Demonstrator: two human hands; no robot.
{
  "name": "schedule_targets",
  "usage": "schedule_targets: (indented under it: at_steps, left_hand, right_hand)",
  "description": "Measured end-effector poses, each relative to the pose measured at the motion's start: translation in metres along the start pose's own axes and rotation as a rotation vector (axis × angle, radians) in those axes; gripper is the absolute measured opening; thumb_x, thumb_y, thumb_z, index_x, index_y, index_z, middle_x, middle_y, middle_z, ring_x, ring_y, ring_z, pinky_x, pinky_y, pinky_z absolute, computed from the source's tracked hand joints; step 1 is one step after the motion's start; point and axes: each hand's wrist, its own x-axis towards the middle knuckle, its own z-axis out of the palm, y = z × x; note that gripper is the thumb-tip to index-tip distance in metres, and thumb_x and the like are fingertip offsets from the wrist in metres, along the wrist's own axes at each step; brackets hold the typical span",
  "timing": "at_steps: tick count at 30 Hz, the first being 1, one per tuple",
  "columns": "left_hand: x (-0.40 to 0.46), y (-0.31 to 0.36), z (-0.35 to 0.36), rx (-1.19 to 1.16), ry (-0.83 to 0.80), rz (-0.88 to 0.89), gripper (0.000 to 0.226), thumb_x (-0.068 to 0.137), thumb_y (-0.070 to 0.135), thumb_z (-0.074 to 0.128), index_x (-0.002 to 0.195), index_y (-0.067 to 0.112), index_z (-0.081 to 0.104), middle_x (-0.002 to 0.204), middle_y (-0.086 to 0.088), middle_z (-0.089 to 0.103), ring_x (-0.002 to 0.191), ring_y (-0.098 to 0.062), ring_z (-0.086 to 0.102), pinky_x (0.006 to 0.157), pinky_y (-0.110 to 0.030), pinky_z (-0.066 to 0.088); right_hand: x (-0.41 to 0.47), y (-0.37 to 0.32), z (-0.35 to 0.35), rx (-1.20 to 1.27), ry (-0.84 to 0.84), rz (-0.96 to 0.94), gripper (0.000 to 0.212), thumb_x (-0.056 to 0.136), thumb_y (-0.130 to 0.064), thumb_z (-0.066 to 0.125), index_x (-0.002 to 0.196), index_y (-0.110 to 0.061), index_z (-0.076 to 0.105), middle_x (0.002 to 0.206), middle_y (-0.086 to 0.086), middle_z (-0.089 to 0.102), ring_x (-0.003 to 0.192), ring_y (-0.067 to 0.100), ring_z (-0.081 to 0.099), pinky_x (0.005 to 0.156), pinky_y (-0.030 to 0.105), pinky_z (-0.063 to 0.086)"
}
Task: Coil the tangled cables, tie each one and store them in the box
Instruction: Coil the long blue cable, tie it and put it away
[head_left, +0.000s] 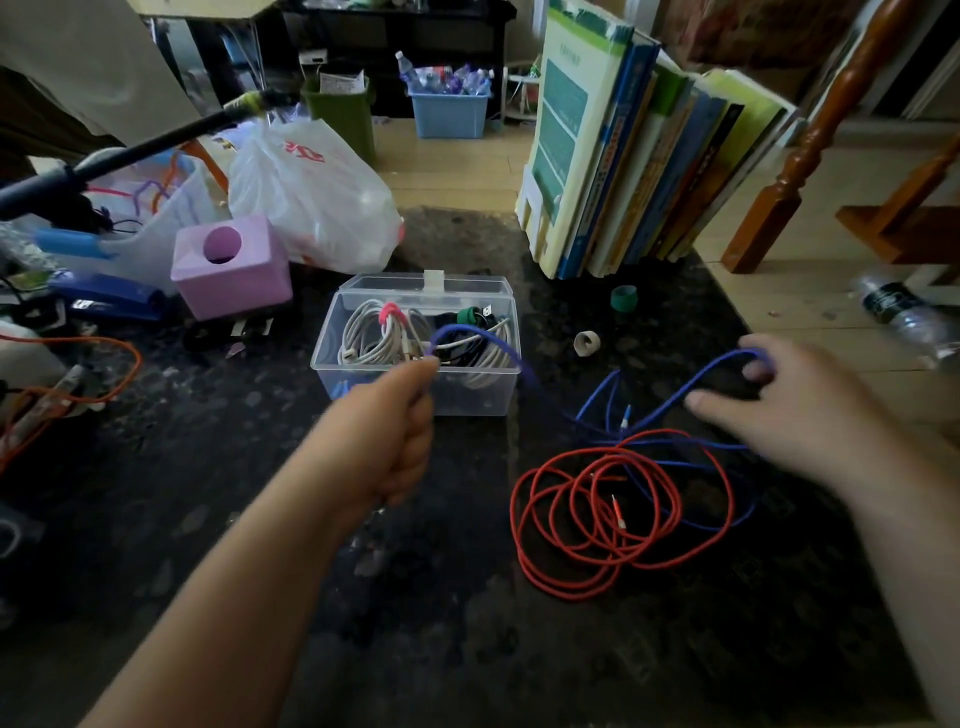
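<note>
A clear plastic box (358, 382) stands open mid-table. Inside lie a white coiled cable with a pink tie (387, 317) and a dark cable with a green tie (467, 316). My left hand (400, 421) pinches one end of the blue cable (670, 397) in front of the box, and a loop arcs over the box's front wall. My right hand (779, 410) hooks another loop of the blue cable with its curled fingers, to the right. The red cable (618, 514) lies in loose tangled loops on the dark table, crossing the blue cable.
A green tie roll (623, 299) and a beige tie roll (587, 343) lie right of the box. Upright books (639, 156) stand behind. A pink block (234, 265), a white plastic bag (311, 192) and an orange cable (104, 374) crowd the left. A plastic bottle (909, 317) lies far right.
</note>
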Motion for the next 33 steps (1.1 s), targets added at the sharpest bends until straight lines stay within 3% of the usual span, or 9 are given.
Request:
schedule_targets:
  at_steps: [2,6,9,11,14,17,25,30,33]
  left_hand:
    - [-0.002,-0.005,0.018,0.011,-0.11,-0.034,0.063,0.099,0.04,0.036,0.039,0.021,0.028,0.037,0.002,0.017,0.027,-0.011,0.013,0.035,-0.013,0.017]
    - [-0.005,-0.01,0.033,-0.015,-0.197,-0.071,0.06,0.098,0.041,0.037,0.042,0.023,0.027,0.038,0.002,0.018,0.028,-0.013,0.014,0.035,-0.013,0.02]
    - [-0.006,-0.011,0.035,-0.034,-0.203,-0.08,0.059,0.097,0.042,0.039,0.043,0.023,0.026,0.038,0.001,0.018,0.029,-0.013,0.014,0.035,-0.015,0.02]
    - [-0.007,-0.009,0.032,-0.054,-0.258,-0.076,0.057,0.094,0.042,0.041,0.043,0.023,0.026,0.038,0.001,0.018,0.029,-0.014,0.015,0.035,-0.017,0.02]
    - [-0.012,-0.006,0.026,-0.238,-0.515,-0.097,0.054,0.09,0.045,0.047,0.043,0.024,0.03,0.036,0.004,0.021,0.029,-0.013,0.016,0.035,-0.017,0.021]
    - [-0.015,-0.002,0.029,-0.57,-0.674,-0.066,0.054,0.092,0.053,0.044,0.047,0.023,0.037,0.039,0.006,0.02,0.032,-0.012,0.016,0.036,-0.019,0.022]
    - [-0.008,0.007,0.022,-0.745,-0.309,0.293,0.073,0.091,0.07,0.031,0.112,0.006,0.06,0.058,0.005,0.033,0.047,-0.009,0.032,0.047,-0.022,0.037]
    - [0.013,0.0,0.02,-0.092,0.136,0.459,0.072,0.089,0.072,0.029,0.122,0.014,0.056,0.056,0.006,0.048,0.049,-0.012,0.042,0.052,-0.024,0.041]
    - [0.011,-0.008,0.03,-0.006,0.081,0.374,0.063,0.083,0.08,0.029,0.101,0.027,0.058,0.063,-0.001,0.06,0.055,-0.019,0.049,0.062,-0.035,0.042]
  right_hand:
    - [-0.013,-0.012,0.017,-0.277,0.089,-0.135,0.088,0.079,-0.047,0.077,0.15,-0.014,0.036,0.146,0.013,0.044,0.134,0.034,0.04,0.109,0.044,0.035]
    - [-0.059,-0.051,0.044,0.093,0.126,-0.601,0.046,0.097,-0.041,0.048,0.139,-0.023,0.054,0.143,-0.003,0.052,0.138,0.017,0.039,0.118,0.041,0.028]
    - [-0.075,-0.064,0.056,0.631,-0.331,-0.499,0.036,0.095,-0.059,0.036,0.102,-0.04,0.066,0.086,-0.014,0.071,0.083,0.007,0.066,0.078,0.035,0.053]
    - [-0.069,-0.061,0.06,0.723,-0.26,-0.459,0.033,0.094,-0.057,0.04,0.09,-0.035,0.063,0.06,-0.009,0.055,0.052,0.005,0.05,0.05,0.031,0.041]
    - [-0.051,-0.051,0.057,0.603,0.087,-0.43,0.024,0.097,-0.048,0.045,0.084,-0.035,0.06,0.066,-0.005,0.058,0.049,0.006,0.049,0.046,0.019,0.038]
    - [-0.046,-0.043,0.064,0.237,-0.016,-0.401,0.027,0.1,-0.046,0.045,0.081,-0.032,0.059,0.073,-0.018,0.063,0.059,0.004,0.056,0.054,0.029,0.041]
    - [-0.111,-0.065,0.081,0.033,-0.828,-0.555,0.02,0.097,-0.047,0.05,0.11,-0.031,0.053,0.088,-0.011,0.062,0.087,0.008,0.061,0.083,0.031,0.05]
    - [-0.124,-0.083,0.044,0.047,-0.49,-0.78,0.02,0.097,-0.046,0.049,0.103,-0.027,0.055,0.098,-0.008,0.067,0.094,0.015,0.062,0.082,0.036,0.05]
    - [-0.117,-0.087,0.027,0.02,-0.306,-0.886,0.029,0.099,-0.047,0.046,0.08,-0.025,0.048,0.081,-0.008,0.056,0.085,0.017,0.057,0.075,0.042,0.047]
